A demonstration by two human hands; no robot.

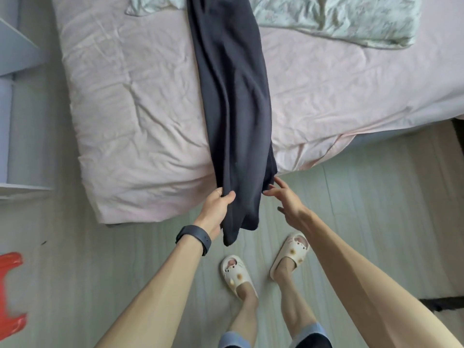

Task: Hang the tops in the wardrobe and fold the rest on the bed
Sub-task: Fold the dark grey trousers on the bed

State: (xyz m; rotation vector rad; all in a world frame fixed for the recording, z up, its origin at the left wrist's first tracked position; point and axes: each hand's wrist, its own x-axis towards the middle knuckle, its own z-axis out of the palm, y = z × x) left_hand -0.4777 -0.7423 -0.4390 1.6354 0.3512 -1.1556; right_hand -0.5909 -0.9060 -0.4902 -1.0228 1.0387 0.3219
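Grip: left hand (216, 209) pinches dark garment (233, 96) | right hand (288, 202) splayed, touching it

bare sheet (140, 104) flanks the dark garment (233, 96); quilt (339, 18) blocks beyond.

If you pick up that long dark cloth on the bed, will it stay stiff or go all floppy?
Probably floppy: the long dark navy cloth garment lies in soft wrinkles and its end droops over the edge of the pink bed. Likely light, since the left hand holds its edge between thumb and fingers.
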